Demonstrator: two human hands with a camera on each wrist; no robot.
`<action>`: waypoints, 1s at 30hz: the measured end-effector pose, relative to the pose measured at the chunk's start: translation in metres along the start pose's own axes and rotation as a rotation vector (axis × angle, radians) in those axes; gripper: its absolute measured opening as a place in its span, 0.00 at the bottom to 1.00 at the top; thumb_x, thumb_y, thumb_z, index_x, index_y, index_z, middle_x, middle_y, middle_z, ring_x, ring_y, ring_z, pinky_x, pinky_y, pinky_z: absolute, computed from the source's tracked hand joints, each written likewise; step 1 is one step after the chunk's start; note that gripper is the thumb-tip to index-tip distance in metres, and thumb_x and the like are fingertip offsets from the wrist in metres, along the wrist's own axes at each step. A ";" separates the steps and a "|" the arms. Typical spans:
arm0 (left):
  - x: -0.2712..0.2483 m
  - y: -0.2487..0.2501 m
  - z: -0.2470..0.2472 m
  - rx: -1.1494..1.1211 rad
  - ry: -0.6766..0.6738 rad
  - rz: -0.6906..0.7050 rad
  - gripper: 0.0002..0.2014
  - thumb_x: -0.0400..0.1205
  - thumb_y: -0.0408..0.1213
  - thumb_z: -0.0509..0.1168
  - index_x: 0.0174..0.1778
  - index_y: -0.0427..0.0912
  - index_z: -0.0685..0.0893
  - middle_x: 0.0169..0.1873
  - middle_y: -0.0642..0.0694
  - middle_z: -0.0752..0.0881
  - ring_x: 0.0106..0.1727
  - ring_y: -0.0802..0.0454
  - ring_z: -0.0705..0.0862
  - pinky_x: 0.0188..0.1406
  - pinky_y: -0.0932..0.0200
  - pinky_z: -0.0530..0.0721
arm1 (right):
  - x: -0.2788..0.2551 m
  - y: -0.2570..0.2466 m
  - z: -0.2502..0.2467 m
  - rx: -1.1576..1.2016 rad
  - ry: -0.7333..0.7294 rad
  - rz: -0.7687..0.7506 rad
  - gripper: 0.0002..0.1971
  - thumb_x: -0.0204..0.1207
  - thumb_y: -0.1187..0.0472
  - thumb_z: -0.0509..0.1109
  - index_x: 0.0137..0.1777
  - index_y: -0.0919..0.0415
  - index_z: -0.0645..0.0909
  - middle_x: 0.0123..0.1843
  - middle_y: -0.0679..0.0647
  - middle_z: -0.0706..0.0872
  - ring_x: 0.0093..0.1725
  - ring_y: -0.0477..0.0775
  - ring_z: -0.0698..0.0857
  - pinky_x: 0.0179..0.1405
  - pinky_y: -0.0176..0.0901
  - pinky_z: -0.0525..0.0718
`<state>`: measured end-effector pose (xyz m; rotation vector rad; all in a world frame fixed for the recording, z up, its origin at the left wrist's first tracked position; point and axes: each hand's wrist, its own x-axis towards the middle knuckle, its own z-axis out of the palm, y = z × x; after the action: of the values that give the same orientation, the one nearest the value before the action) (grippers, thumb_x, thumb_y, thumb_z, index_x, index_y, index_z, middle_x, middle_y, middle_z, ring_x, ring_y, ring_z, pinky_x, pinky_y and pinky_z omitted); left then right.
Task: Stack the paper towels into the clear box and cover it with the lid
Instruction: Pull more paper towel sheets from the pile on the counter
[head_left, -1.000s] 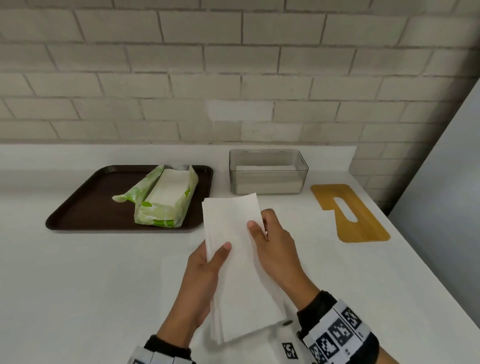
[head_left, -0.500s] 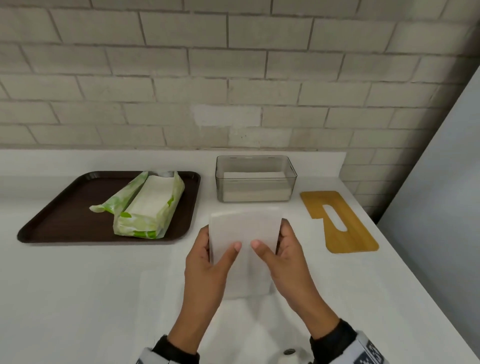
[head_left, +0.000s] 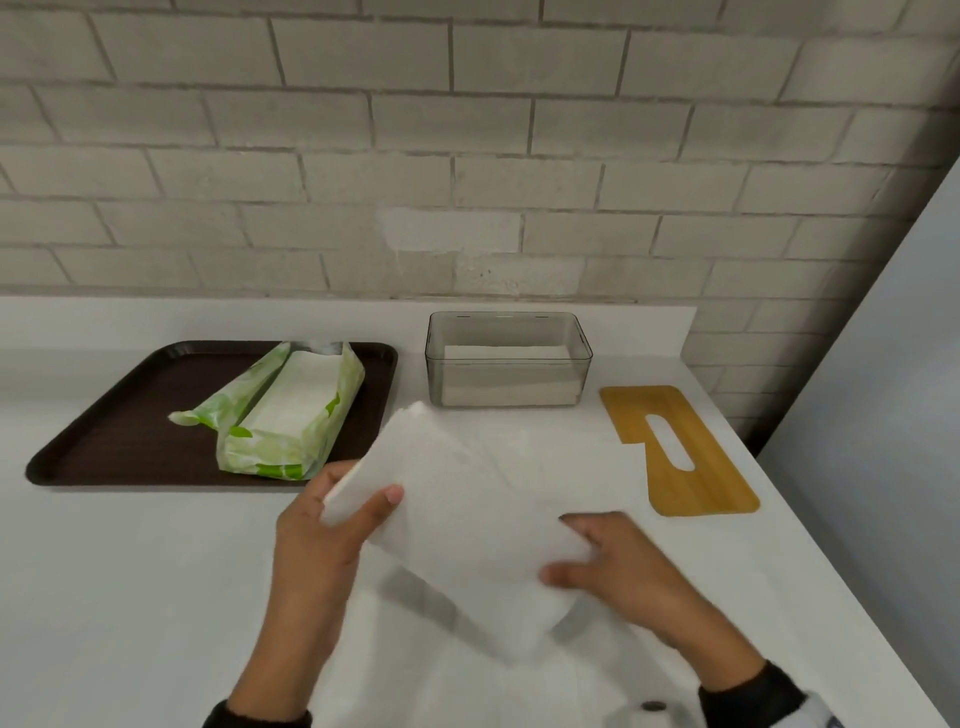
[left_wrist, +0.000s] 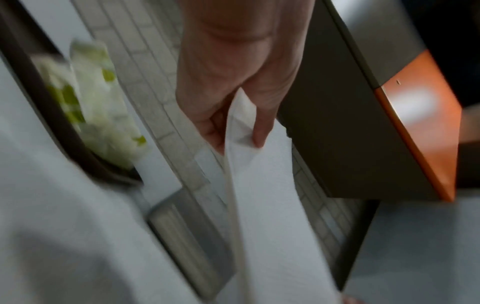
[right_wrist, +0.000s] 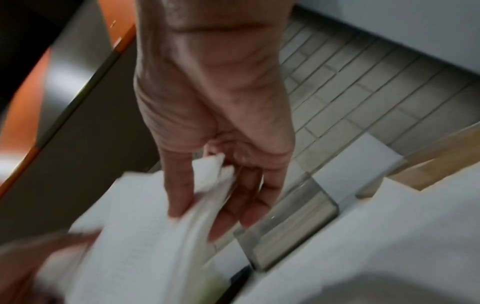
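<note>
White counter (head_left: 130, 597) | paper towels (head_left: 467, 509) now tilted diagonal, earlier upright | both hands pinch them: left hand (head_left: 322, 545), right hand (head_left: 628, 571)

One tray (head_left: 93, 436), one clear box (head_left: 506, 384), one lid (head_left: 717, 488), two hands.

Paper stack (head_left: 467, 525): now lies slanted across the desk front, no longer upright between the hands.
Left hand (head_left: 332, 540): has slid to the stack's left edge, thumb on top.
Right hand (head_left: 623, 577): has dropped lower and rightward, pinching the stack's near right corner.
</note>
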<state>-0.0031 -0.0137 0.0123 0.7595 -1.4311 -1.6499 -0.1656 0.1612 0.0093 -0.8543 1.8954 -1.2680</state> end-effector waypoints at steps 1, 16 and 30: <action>0.000 -0.004 -0.007 0.039 -0.017 -0.020 0.15 0.66 0.28 0.78 0.45 0.47 0.88 0.42 0.49 0.92 0.45 0.49 0.89 0.47 0.55 0.85 | -0.001 0.000 -0.008 0.099 0.077 -0.025 0.10 0.68 0.70 0.77 0.44 0.54 0.88 0.44 0.49 0.92 0.44 0.49 0.90 0.43 0.32 0.84; -0.035 -0.047 0.002 0.216 -0.003 -0.172 0.18 0.79 0.21 0.59 0.50 0.51 0.83 0.45 0.47 0.86 0.47 0.49 0.82 0.43 0.58 0.77 | -0.007 0.035 0.018 0.436 0.387 -0.076 0.16 0.64 0.77 0.63 0.45 0.57 0.79 0.46 0.53 0.87 0.45 0.50 0.83 0.40 0.38 0.77; -0.036 -0.051 0.005 0.203 0.051 -0.167 0.17 0.78 0.20 0.59 0.46 0.50 0.82 0.45 0.46 0.84 0.47 0.45 0.79 0.43 0.53 0.73 | -0.008 0.047 0.024 0.278 0.372 0.141 0.19 0.69 0.83 0.56 0.43 0.58 0.77 0.40 0.54 0.78 0.39 0.49 0.75 0.34 0.35 0.71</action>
<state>0.0014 0.0218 -0.0392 1.0536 -1.5503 -1.6116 -0.1485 0.1702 -0.0404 -0.3505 1.9528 -1.6379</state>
